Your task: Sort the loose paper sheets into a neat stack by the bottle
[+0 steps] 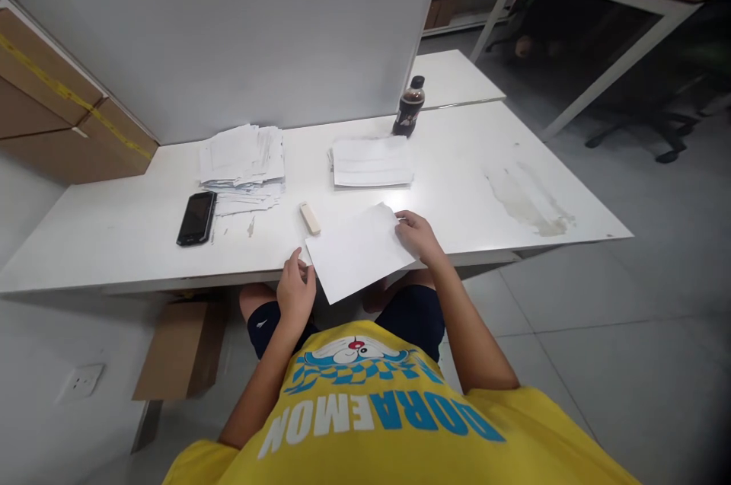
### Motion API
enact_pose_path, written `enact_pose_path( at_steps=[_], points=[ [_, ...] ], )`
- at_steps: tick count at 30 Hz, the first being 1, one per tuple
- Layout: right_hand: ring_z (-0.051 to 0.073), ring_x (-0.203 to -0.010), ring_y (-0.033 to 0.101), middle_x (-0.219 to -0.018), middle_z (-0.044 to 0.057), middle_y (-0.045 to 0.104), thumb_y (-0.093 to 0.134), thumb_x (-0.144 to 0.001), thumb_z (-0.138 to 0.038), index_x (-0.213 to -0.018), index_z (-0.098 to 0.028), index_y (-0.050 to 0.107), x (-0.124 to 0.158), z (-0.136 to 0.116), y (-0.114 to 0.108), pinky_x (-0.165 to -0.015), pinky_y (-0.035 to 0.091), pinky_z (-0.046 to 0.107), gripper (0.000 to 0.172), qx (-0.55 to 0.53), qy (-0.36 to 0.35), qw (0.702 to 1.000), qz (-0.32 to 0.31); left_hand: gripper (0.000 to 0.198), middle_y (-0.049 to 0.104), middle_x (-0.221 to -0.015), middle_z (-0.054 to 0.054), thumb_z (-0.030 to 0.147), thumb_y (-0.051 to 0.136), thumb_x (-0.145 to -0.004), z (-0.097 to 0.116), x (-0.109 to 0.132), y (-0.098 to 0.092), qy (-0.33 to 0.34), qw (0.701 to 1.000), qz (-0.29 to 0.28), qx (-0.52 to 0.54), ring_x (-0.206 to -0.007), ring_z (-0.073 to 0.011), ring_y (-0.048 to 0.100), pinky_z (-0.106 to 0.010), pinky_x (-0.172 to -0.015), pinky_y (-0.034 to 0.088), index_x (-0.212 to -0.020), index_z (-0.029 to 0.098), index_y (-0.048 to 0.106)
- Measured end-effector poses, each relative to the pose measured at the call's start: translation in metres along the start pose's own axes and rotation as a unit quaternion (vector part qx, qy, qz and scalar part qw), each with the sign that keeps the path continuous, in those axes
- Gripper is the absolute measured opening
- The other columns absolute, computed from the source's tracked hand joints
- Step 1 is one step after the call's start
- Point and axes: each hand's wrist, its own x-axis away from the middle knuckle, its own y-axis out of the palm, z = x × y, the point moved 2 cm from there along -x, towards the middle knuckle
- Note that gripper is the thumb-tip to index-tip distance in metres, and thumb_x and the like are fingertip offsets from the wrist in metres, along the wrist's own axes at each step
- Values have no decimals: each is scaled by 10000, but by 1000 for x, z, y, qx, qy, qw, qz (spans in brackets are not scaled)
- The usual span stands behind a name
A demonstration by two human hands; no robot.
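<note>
A blank white sheet of paper [359, 253] lies slantwise over the table's front edge, its near corner sticking out above my lap. My right hand [419, 236] grips the sheet's right edge between thumb and fingers. At the sheet's left edge is my left hand [295, 288], with fingers loosely bent and apart; whether the thumb touches the paper is hard to tell. Just beyond the sheet's left corner lies a small cream-coloured oblong block [310, 218], perhaps an eraser. Farther back sits a neat stack of papers [372, 162].
A larger, uneven paper pile [243, 161] stands at the back left of the white table [126, 241], beside a black phone [197, 218]. A dark drink bottle [410, 107] stands by the partition. Cardboard boxes [68, 112] fill the left corner. A stain [528, 199] marks the right side.
</note>
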Motion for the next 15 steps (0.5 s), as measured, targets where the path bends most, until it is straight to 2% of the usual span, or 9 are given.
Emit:
enact_pose_path(
  at_steps=[3,5,8,15],
  points=[
    [166,-590,471,-601,-41,501,484,-607,-285,-861,-229,637,0,0,1,-566,351,292,302,-11,6,1000,1,457,580,-1321,-168,155,498,-875,8,-5,3,130,990,33,-54,-1175,-307,569,-470,-998,455,-1326,182,563],
    [171,-602,490,-612,-39,513,489,-602,-290,-853,-229,639,0,-2,2,-572,364,292,298,-21,4,1000,-1,489,563,-1381,-141,64,453,-845,8,-9,7,198,977,8,-75,-1290,-323,492,-508,-1072,394,-1294,194,596],
    [166,-584,494,-603,-42,517,508,-595,-306,-828,-222,637,-2,-5,3,-566,374,287,279,-57,1,998,0,499,622,-1329,-101,15,426,-810,1,-14,10,255,962,-38,-91,-1285,-319,511,-511,-1050,423,-1213,209,648],
    [174,-603,543,-656,-33,591,565,-648,-352,-867,-225,672,-6,-7,3,-582,412,292,275,-86,-20,996,-12,505,662,-1262,-81,59,465,-796,-10,-24,4,280,951,-71,-107,-1185,-302,578,-492,-983,480,-1228,246,646]
  ],
)
